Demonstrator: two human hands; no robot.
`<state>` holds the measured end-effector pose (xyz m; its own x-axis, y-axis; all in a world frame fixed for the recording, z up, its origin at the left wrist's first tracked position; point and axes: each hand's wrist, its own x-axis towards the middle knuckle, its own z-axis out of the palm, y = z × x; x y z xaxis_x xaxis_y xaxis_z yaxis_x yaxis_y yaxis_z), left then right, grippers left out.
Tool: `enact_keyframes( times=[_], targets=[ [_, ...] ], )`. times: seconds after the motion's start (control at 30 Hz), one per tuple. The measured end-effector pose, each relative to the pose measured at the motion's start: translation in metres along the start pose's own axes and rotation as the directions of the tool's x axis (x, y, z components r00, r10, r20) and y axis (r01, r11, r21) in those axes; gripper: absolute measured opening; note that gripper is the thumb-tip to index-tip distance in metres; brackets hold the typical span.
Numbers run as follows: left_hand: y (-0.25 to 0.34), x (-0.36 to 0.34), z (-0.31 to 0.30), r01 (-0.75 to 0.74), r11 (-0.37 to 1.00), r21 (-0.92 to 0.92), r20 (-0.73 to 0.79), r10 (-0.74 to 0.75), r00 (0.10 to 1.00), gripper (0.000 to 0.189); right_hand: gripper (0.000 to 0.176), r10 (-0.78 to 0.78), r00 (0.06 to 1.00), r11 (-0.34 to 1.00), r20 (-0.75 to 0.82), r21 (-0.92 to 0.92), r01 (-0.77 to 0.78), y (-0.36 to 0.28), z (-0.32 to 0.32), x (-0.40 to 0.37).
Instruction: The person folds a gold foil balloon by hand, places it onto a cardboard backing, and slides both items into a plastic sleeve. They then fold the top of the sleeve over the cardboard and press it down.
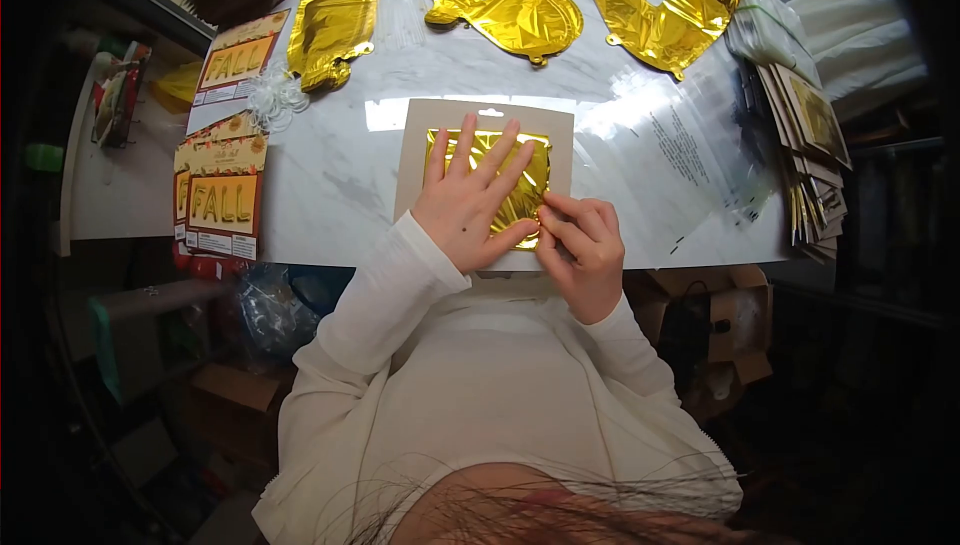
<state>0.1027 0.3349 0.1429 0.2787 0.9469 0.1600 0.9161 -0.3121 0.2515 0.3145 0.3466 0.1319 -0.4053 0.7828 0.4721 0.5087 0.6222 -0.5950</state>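
A folded gold foil piece [515, 190] lies on a brown card [415, 135] with a hanger slot at its top, near the table's front edge. My left hand [470, 197] rests flat on the foil, its fingers spread. At the foil's lower right, my right hand [582, 245] has thumb and index finger pinched together on the foil's right edge. Part of the foil and the card's lower edge are hidden under my hands.
Gold foil balloons [500, 10] lie along the table's back. Printed FALL cards [225, 200] and a clear coiled bundle [277, 100] are at the left. Clear plastic sleeves [665, 160] and a stack of brown cards [800, 145] are at the right.
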Motion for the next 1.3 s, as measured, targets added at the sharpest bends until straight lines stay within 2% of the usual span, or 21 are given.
enact_keyframes(
  times=[0.03, 0.1, 0.2, 0.23, 0.43, 0.63, 0.97, 1.13, 1.3],
  targets=[
    [0.000, 0.000, 0.000, -0.005, 1.000, -0.008, -0.003, 0.005, 1.000, 0.087, 0.024, -0.010, 1.000, 1.000, 0.003, -0.001, 0.010, 0.001, -0.003, 0.003],
    [0.000, 0.000, -0.001, -0.003, 1.000, -0.011, -0.012, 0.003, 1.000, 0.088, 0.021, 0.059, 0.996, 0.992, 0.065, 0.110, -0.066, 0.004, -0.009, 0.008],
    [0.000, 0.000, -0.001, -0.007, 1.000, -0.016, -0.015, 0.006, 1.000, 0.089, 0.021, 0.127, 0.991, 0.985, 0.040, 0.115, -0.131, 0.012, -0.012, 0.019],
    [0.000, -0.001, -0.001, -0.007, 1.000, -0.011, -0.014, 0.007, 1.000, 0.090, 0.028, 0.078, 0.997, 0.997, 0.022, 0.011, -0.078, 0.015, -0.012, 0.021],
    [-0.001, -0.001, 0.000, -0.014, 1.000, 0.010, -0.004, 0.014, 1.000, 0.088, 0.042, 0.036, 0.995, 0.999, 0.092, -0.004, -0.036, 0.023, -0.009, 0.031],
    [0.001, 0.000, -0.002, -0.008, 1.000, 0.013, 0.012, 0.008, 1.000, 0.086, 0.048, 0.005, 0.992, 1.000, 0.127, -0.012, -0.004, 0.024, -0.013, 0.033],
    [0.001, 0.000, -0.001, -0.001, 1.000, 0.006, 0.014, 0.001, 1.000, 0.089, 0.045, -0.027, 0.981, 0.999, 0.191, -0.018, 0.031, 0.026, -0.015, 0.037],
    [0.002, 0.000, -0.001, -0.007, 1.000, -0.016, -0.013, 0.007, 1.000, 0.084, 0.040, -0.067, 0.965, 0.993, 0.253, -0.074, 0.088, 0.025, -0.018, 0.041],
    [-0.001, -0.001, 0.002, -0.015, 0.998, -0.065, -0.036, 0.012, 0.999, 0.076, 0.037, -0.069, 0.969, 0.990, 0.238, -0.103, 0.096, 0.023, -0.015, 0.045]
  ],
)
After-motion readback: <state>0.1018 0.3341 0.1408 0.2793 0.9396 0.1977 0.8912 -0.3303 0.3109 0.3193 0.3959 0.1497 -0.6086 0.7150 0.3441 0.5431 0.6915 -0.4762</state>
